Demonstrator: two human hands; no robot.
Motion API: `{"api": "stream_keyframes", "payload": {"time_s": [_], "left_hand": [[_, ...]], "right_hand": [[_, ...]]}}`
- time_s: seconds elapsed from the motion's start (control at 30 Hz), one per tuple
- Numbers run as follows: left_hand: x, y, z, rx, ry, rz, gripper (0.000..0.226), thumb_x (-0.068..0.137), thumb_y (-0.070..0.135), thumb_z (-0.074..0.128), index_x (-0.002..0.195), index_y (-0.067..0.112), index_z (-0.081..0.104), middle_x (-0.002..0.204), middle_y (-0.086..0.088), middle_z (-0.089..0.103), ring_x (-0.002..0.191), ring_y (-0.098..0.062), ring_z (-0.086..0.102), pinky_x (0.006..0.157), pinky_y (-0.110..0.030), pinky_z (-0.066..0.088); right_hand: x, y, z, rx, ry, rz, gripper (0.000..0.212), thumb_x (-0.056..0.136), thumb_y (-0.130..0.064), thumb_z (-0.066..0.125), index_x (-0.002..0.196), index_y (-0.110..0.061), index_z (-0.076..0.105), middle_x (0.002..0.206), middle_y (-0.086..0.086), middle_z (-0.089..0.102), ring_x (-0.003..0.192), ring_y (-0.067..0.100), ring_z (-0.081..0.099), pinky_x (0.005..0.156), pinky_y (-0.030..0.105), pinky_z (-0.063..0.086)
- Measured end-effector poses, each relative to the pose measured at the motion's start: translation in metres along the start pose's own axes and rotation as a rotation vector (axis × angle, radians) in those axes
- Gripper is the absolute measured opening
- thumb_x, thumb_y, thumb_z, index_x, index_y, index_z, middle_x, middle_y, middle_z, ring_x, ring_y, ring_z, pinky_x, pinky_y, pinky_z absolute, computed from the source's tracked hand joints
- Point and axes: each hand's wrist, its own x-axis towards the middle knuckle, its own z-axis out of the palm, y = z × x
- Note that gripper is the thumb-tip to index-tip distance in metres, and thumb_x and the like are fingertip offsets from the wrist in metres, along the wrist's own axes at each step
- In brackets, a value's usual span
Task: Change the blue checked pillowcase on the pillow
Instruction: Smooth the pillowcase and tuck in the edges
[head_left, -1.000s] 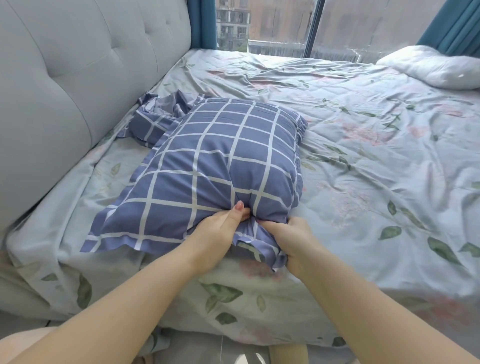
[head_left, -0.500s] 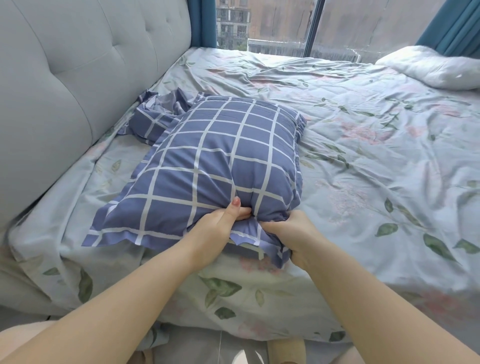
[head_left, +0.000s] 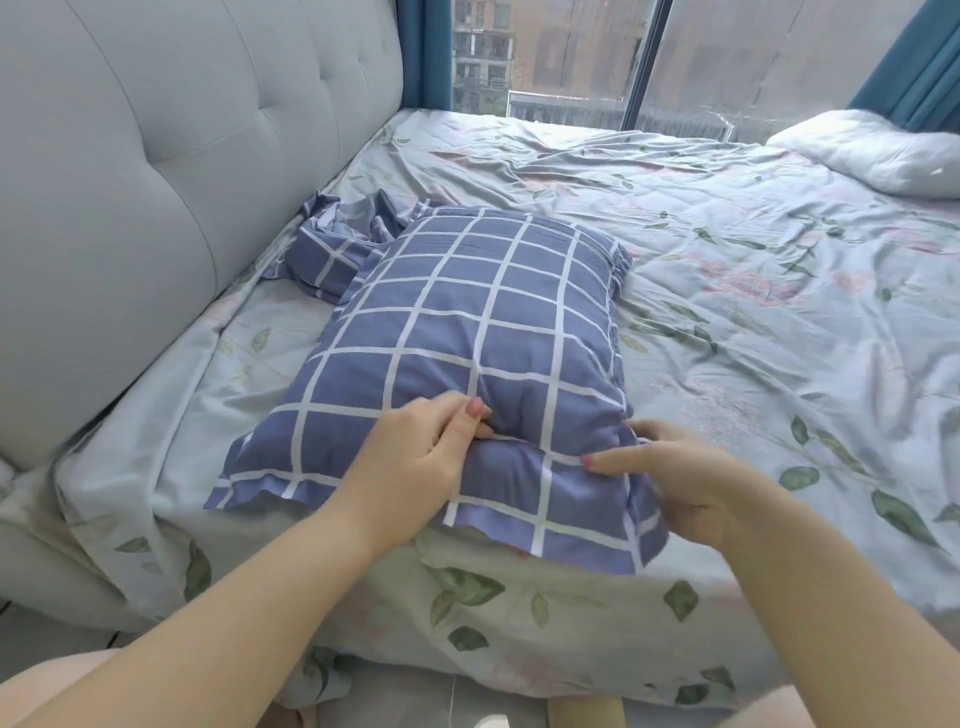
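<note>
Both moved apart: left hand (head_left: 415, 467) pinches pillowcase (head_left: 467, 322), right hand (head_left: 691, 483) grips its flap (head_left: 550, 519).

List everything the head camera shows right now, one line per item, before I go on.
blue-and-white checked fabric pillowcase: one, blue with white grid, filled, at the near edge of the sheet
crumpled blue checked cloth: one, blue and white, just behind the pillowcase, to the left
leaf-print bed sheet: one, pale green with pink flowers, spread under it all
grey tufted upholstered headboard: one, light grey, left side
plain white pillow: one, white, far right
teal curtains: two, teal, far end
left hand: one, pinches the pillowcase's near end
right hand: one, holds its flap, thumb on top
</note>
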Motion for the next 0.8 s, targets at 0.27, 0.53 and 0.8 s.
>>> {"api": "stream_keyframes", "payload": {"time_s": [0.27, 0.53, 0.8], "left_hand": [[0.020, -0.037, -0.025, 0.513, 0.084, -0.170, 0.043, 0.103, 0.042, 0.023, 0.141, 0.041, 0.044, 0.154, 0.018, 0.034, 0.146, -0.015, 0.021, 0.117, -0.055, 0.011], [0.011, -0.040, -0.015, 0.626, -0.083, -0.179, 0.047, 0.104, 0.043, 0.016, 0.145, 0.043, 0.040, 0.153, 0.028, 0.029, 0.146, -0.004, 0.013, 0.119, -0.050, 0.003], [0.002, -0.036, -0.044, 0.460, 0.126, -0.270, 0.055, 0.100, 0.049, 0.022, 0.099, 0.017, 0.067, 0.105, 0.001, 0.063, 0.108, -0.027, 0.053, 0.092, -0.041, 0.043]], "right_hand": [[0.011, -0.002, 0.025, -0.626, 0.259, -0.968, 0.028, 0.096, -0.035, 0.059, 0.122, -0.025, 0.064, 0.129, -0.010, 0.060, 0.124, 0.005, 0.051, 0.101, 0.013, 0.034], [0.036, 0.012, 0.040, -1.386, -0.149, -0.586, 0.052, 0.103, -0.051, 0.014, 0.146, -0.042, 0.041, 0.157, -0.020, 0.029, 0.149, 0.013, 0.018, 0.119, 0.044, 0.020], [0.007, 0.003, 0.051, -1.404, 0.023, -0.710, 0.076, 0.090, -0.064, -0.007, 0.067, -0.020, 0.051, 0.077, -0.007, 0.054, 0.083, 0.018, 0.051, 0.080, 0.038, 0.044]]}}
